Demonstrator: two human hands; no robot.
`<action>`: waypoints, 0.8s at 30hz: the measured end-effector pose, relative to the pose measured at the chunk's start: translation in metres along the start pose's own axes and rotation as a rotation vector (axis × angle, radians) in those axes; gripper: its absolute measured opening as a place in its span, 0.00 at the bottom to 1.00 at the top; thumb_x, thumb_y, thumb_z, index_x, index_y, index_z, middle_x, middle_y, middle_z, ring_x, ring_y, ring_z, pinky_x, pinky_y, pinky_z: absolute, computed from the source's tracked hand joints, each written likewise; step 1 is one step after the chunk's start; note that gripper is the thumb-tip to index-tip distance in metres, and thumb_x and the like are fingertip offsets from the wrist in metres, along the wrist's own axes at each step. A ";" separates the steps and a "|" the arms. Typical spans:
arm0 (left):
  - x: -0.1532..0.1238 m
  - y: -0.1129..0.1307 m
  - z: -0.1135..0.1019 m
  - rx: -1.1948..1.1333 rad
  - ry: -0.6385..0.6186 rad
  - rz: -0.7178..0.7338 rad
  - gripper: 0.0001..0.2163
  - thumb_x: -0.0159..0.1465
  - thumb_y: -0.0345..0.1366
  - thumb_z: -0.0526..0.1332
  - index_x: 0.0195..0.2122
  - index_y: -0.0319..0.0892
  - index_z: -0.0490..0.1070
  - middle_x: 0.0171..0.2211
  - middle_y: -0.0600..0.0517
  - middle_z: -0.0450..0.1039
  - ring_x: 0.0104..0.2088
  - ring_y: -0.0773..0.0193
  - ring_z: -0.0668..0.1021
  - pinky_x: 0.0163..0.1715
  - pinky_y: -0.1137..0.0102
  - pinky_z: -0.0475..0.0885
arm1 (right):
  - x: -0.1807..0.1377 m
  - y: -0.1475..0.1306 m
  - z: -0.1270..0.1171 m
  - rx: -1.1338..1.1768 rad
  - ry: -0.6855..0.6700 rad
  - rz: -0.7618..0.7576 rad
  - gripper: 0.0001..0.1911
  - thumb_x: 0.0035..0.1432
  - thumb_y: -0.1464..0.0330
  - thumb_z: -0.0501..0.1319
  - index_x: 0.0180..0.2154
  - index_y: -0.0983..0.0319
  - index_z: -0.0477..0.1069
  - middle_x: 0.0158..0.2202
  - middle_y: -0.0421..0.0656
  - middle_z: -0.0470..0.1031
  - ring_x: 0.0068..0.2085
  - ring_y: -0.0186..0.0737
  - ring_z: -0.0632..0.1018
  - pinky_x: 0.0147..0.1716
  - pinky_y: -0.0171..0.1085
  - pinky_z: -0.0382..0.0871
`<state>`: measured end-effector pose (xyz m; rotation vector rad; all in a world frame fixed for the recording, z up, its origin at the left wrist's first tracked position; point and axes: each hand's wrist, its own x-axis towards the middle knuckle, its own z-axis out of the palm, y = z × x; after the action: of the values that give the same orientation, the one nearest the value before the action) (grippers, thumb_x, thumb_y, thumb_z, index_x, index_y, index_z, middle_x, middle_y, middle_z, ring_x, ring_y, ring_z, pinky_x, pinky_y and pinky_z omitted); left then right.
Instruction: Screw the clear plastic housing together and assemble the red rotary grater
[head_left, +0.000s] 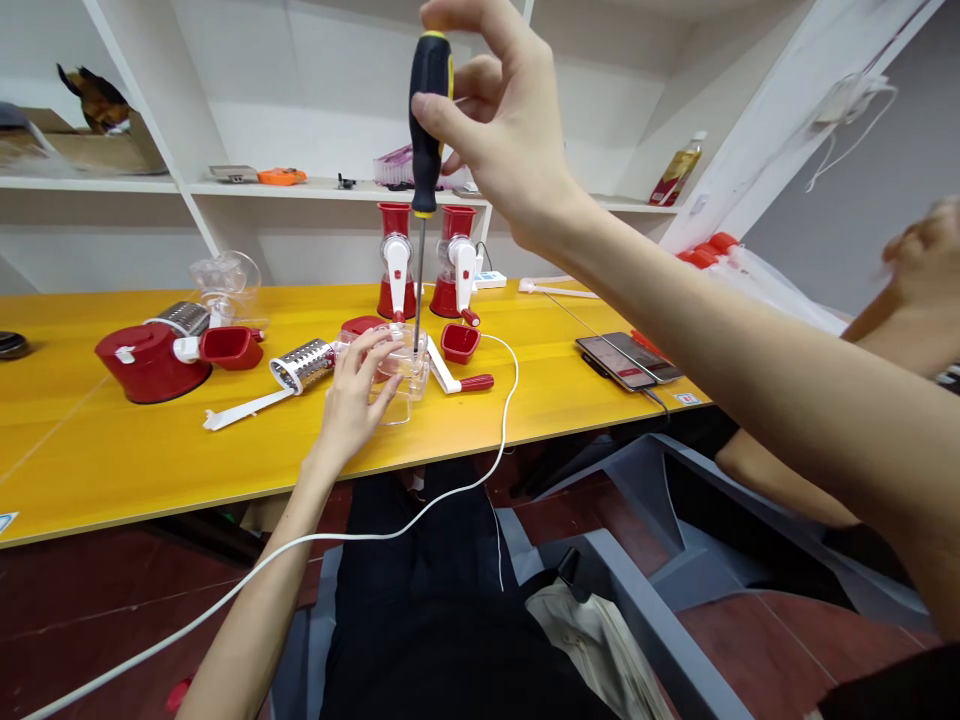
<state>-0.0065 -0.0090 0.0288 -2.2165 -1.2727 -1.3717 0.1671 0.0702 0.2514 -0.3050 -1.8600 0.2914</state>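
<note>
At a yellow table [172, 450], the right hand [516, 130] grips a screwdriver [428, 140], the left [349, 400] a partly hidden clear housing [406, 362].

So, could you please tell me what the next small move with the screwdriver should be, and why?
I would probably give the screwdriver a gentle turn with the right hand: it stands nearly upright, its tip appears to reach into the clear plastic housing, and the left hand is there to steady that part.
</note>
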 end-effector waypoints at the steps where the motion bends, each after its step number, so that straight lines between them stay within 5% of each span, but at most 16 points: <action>1: 0.000 0.000 0.000 0.003 0.001 0.002 0.17 0.72 0.41 0.58 0.61 0.53 0.62 0.61 0.48 0.66 0.62 0.51 0.69 0.62 0.49 0.66 | 0.000 -0.002 0.000 0.016 -0.009 0.007 0.21 0.52 0.78 0.52 0.49 0.63 0.59 0.53 0.38 0.68 0.29 0.20 0.67 0.24 0.27 0.66; 10: 0.000 0.002 0.000 0.006 0.007 0.007 0.17 0.71 0.39 0.59 0.60 0.52 0.63 0.61 0.47 0.66 0.62 0.52 0.69 0.63 0.50 0.66 | -0.001 -0.010 -0.005 0.094 -0.054 -0.012 0.19 0.51 0.78 0.54 0.47 0.65 0.61 0.50 0.41 0.67 0.32 0.20 0.71 0.23 0.24 0.68; 18: 0.000 0.000 -0.001 -0.006 -0.005 -0.015 0.17 0.72 0.42 0.57 0.61 0.53 0.63 0.62 0.47 0.66 0.62 0.51 0.69 0.63 0.49 0.65 | 0.001 -0.014 -0.006 0.084 0.012 0.042 0.18 0.50 0.81 0.54 0.44 0.64 0.60 0.48 0.40 0.67 0.31 0.20 0.71 0.20 0.23 0.68; 24: 0.001 0.004 -0.001 -0.004 -0.001 -0.022 0.22 0.72 0.44 0.58 0.65 0.51 0.57 0.64 0.44 0.65 0.65 0.51 0.68 0.65 0.49 0.63 | -0.006 -0.021 -0.027 0.126 0.128 0.062 0.14 0.53 0.73 0.59 0.42 0.63 0.60 0.46 0.43 0.69 0.36 0.26 0.73 0.20 0.27 0.73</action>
<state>-0.0039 -0.0113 0.0307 -2.2126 -1.3003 -1.3820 0.1937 0.0497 0.2614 -0.2887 -1.7003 0.4204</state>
